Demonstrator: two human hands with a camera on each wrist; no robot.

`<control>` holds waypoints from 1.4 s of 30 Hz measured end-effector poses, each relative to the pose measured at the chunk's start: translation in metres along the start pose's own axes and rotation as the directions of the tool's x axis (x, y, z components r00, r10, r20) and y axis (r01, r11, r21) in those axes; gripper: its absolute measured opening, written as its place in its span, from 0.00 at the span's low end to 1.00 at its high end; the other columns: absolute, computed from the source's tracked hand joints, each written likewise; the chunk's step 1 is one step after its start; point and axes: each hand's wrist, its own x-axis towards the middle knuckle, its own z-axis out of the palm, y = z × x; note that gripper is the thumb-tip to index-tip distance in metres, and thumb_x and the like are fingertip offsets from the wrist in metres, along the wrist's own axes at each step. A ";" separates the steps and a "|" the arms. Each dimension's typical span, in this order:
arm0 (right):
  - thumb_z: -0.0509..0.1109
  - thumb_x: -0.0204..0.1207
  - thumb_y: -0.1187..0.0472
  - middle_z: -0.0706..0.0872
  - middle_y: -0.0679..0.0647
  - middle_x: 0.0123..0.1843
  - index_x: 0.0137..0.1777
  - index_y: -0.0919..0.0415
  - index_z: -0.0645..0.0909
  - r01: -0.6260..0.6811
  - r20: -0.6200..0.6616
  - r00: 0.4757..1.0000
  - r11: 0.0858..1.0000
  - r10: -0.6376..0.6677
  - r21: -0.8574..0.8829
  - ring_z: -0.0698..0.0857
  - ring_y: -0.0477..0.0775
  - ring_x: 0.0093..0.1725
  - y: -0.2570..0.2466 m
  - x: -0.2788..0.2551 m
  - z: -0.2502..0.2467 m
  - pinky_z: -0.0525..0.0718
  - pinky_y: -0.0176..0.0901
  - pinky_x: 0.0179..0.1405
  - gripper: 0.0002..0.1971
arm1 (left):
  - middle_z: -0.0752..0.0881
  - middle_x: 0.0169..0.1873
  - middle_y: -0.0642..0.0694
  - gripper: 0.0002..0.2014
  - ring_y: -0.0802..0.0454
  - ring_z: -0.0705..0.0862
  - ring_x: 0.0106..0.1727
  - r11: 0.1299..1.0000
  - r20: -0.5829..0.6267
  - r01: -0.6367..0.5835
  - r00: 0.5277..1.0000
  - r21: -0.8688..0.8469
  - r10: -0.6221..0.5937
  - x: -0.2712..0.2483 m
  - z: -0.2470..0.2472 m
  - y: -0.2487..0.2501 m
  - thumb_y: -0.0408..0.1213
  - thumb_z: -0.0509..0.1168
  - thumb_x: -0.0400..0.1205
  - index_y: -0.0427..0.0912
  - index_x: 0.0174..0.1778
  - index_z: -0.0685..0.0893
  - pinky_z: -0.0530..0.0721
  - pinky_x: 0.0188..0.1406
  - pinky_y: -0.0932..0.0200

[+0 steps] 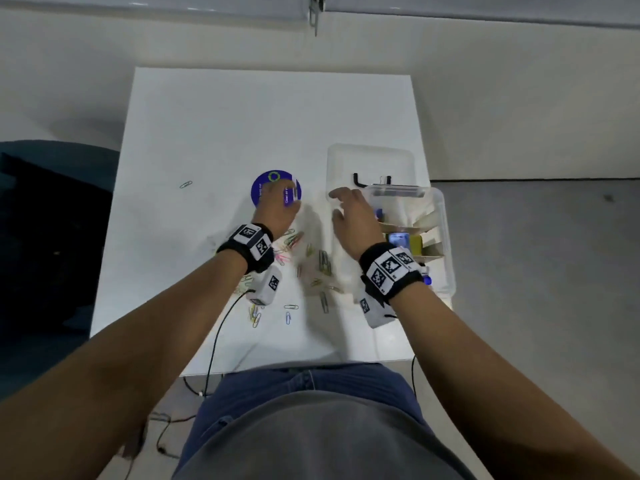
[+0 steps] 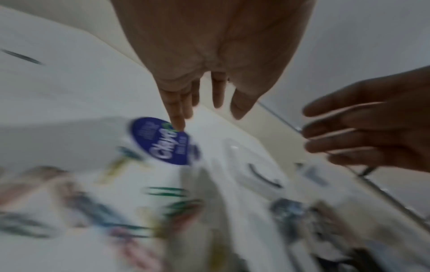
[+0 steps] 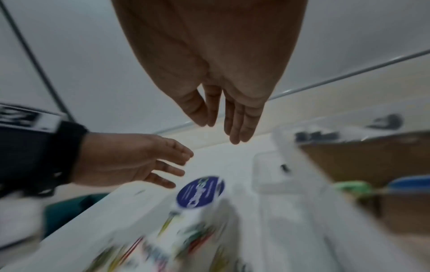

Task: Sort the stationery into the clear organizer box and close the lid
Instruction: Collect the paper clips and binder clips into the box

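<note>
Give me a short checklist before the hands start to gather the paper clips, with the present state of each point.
1. Left hand free: ok, fingers straight, nothing held.
2. Right hand free: ok, open, nothing held.
3. Box open: ok, lid lies behind it on the table.
4. Free compartment for clips: cannot tell.
5. Clips within reach: ok, though one clip lies far left.
6. Blue disc out of the way: not ok, under the left fingers.

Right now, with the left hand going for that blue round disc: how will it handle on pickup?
The blue disc looks thin and lies flat on the white table, so it will probably slide rather than lift; edge pinching may be needed. Flat, it seems unlikely to roll. The left hand has straight fingers over it, no grip yet.
</note>
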 end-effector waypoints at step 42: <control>0.84 0.63 0.56 0.60 0.63 0.75 0.81 0.47 0.54 -0.115 0.285 0.930 0.921 0.231 -0.373 0.70 0.68 0.70 0.024 -0.005 0.136 0.84 0.62 0.58 0.52 | 0.72 0.62 0.37 0.28 0.38 0.75 0.63 0.877 0.207 -0.004 0.972 0.481 -0.109 -0.074 -0.040 -0.132 0.37 0.75 0.75 0.45 0.69 0.72 0.81 0.60 0.43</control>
